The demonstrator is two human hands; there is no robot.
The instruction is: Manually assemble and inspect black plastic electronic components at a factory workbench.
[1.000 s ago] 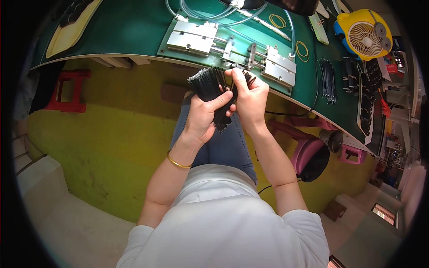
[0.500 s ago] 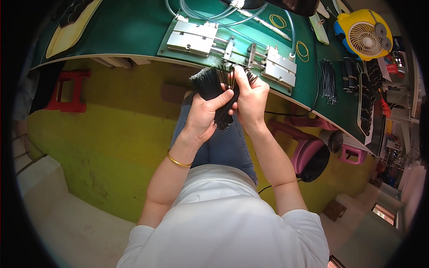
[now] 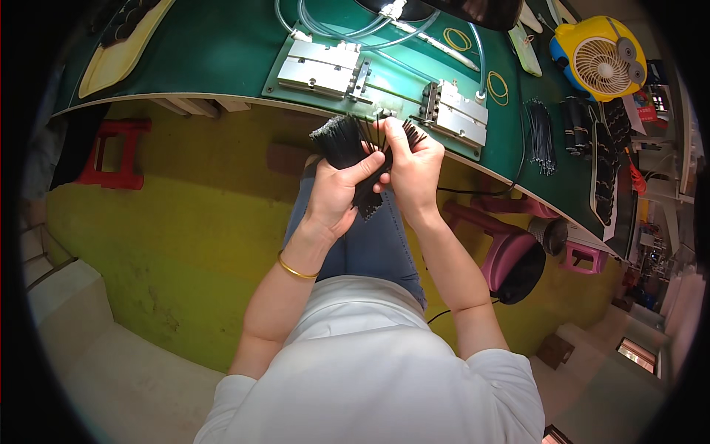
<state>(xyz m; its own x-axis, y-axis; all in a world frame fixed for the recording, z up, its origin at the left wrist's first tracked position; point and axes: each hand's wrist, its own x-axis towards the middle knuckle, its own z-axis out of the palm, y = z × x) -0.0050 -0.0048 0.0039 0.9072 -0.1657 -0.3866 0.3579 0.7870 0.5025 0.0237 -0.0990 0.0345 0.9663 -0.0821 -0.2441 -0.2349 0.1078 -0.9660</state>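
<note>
A thick bundle of thin black wires (image 3: 338, 140) is gripped in my left hand (image 3: 333, 191), its thumb pressed across it. The wires' upper ends fan out and their lower ends stick out below the palm. My right hand (image 3: 416, 174) is closed beside it, thumb and fingers pinching several strands spread off to the right. Just beyond my hands, a press fixture carries a left metal cylinder block (image 3: 316, 68) and a right metal cylinder block (image 3: 460, 117), their dark jaws standing apart with a gap between. Fingertips of the right hand are near that gap, apart from the jaws.
Clear air hoses (image 3: 355, 29) loop behind the fixture on the green bench (image 3: 214, 52). At right lie more black wires (image 3: 541, 137), yellow rubber bands (image 3: 497, 89) and a yellow fan (image 3: 600, 63). A yellow tray (image 3: 111, 66) sits far left. Below are red (image 3: 111, 155) and pink stools (image 3: 503, 248).
The fixture's jaws have drawn back from the middle toward their blocks, widening the gap. My hands stay nearly in place on the wires, the right one slightly lower.
</note>
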